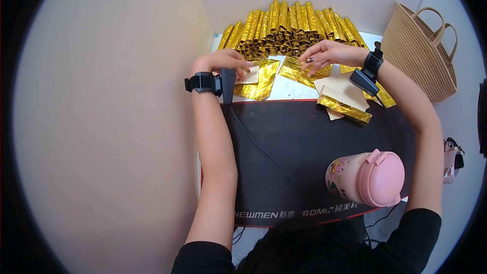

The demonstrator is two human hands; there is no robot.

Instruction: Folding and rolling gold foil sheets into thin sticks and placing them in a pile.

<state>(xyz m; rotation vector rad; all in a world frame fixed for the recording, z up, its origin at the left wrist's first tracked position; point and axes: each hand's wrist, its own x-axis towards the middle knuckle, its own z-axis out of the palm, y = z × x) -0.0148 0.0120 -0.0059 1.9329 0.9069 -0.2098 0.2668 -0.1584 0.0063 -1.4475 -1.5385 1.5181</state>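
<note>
At the far left of the table, my left hand (229, 61) bends over a gold foil paper sheet (265, 83) whose beige corner (250, 75) shows below the fingers. Its fingers curl onto the sheet's edge, with the tips partly hidden. My right hand (324, 55) hovers over another gold foil sheet (289, 71), its fingers apart and nothing visible in them; a dark round ring sits on one finger. Under my right wrist lie beige sheets (345, 87) and a folded gold strip (347, 109). Each wrist wears a black strapped device.
Behind my hands, many gold foil rolls (291, 28) are stacked against the wall. A black desk mat (284, 142) covers the near table. On it, at the right, stands a pink-lidded cup (380, 178). A woven bag (421, 53) is at the far right. Cables trail from both wrists.
</note>
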